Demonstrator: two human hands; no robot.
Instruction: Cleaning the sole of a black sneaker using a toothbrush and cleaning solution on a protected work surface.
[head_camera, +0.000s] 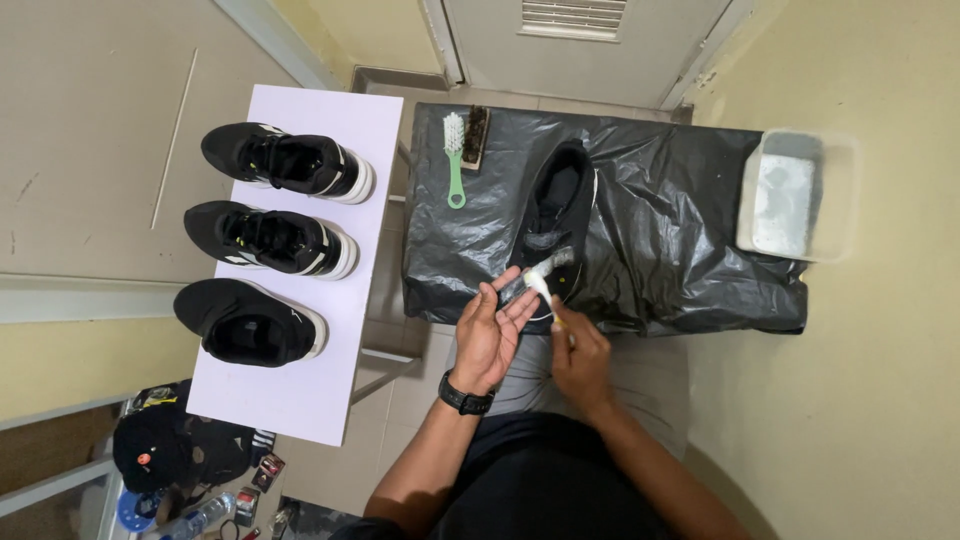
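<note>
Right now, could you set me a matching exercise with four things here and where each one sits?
Things:
1. green-handled brush
2. three black sneakers
3. clear plastic tub
4. small toothbrush

Places:
A. in the right hand
B. on the white board at the left
C. far right edge of the black plastic sheet
D. far left corner of the black sheet

Pairs: 1-D, 2-B, 3-C, 4-A

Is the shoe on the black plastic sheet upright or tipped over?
Upright: the shoe rests sole-down on the sheet, its opening facing up toward the camera.
</note>
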